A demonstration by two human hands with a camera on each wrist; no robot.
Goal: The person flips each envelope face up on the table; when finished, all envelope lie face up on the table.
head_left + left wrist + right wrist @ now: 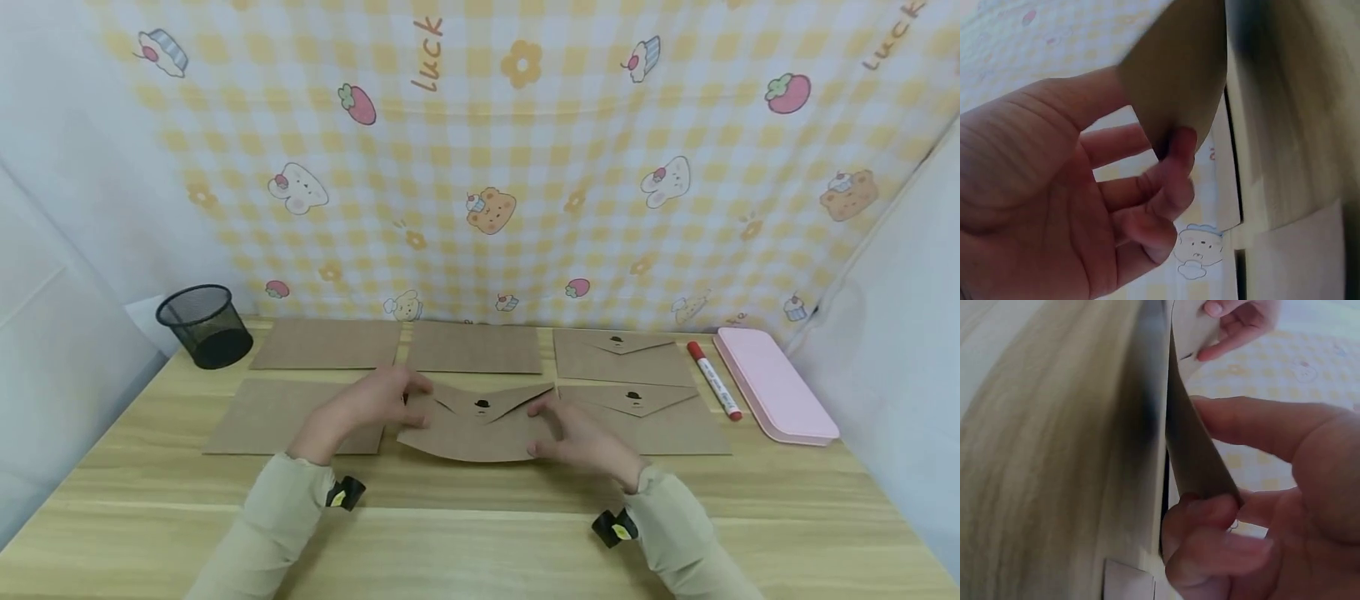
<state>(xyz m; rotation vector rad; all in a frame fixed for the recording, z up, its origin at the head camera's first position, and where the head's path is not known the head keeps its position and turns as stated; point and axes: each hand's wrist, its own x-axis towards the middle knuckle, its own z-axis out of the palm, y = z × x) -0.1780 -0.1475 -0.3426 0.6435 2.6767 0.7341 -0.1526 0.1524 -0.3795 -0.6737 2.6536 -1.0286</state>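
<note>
Between my two hands a brown kraft envelope (472, 433) bows downward in the middle, its pointed flap and small black hat print facing up. My left hand (386, 400) pinches its left end, thumb on one face and fingers curled behind, as the left wrist view shows on the envelope (1175, 75). At the opposite end my right hand (573, 437) grips the envelope's edge (1200, 450) between thumb and fingers. The left hand overlaps a plain brown envelope (292, 408) lying flat behind it. Beside the right hand lies another envelope (660, 425), flap side up.
Along the back lie two plain envelopes (326, 343) and a flap-up envelope (600, 362). A black mesh pen holder (204, 325) stands at the back left. To the right are a red-capped marker (714, 381) and a pink case (776, 383). The wooden table (480, 550) extends toward me.
</note>
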